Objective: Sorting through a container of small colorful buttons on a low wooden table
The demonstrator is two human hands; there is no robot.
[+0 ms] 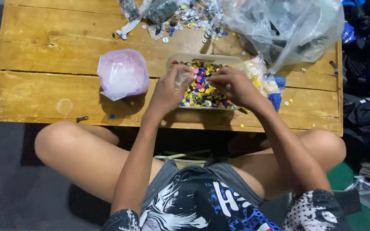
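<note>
A clear plastic tray [202, 59] full of small coloured buttons [202, 87] sits on the low wooden table [43, 85]. My left hand [168, 90] rests over the tray's left side, pinching a small clear plastic bag [182, 78]. My right hand [232, 87] hovers over the tray's right side with its fingers curled among the buttons; what it grips is too small to tell. Both forearms reach in from my crossed legs below the table.
A pink-tinted bowl covered in plastic [123, 72] stands left of the tray. Loose buttons and small packets [180, 19] lie scattered at the far edge. A large clear plastic bag [287, 25] fills the far right. Small bags of buttons [266, 83] lie beside the tray. Dark clothes [365, 85] pile off the table's right.
</note>
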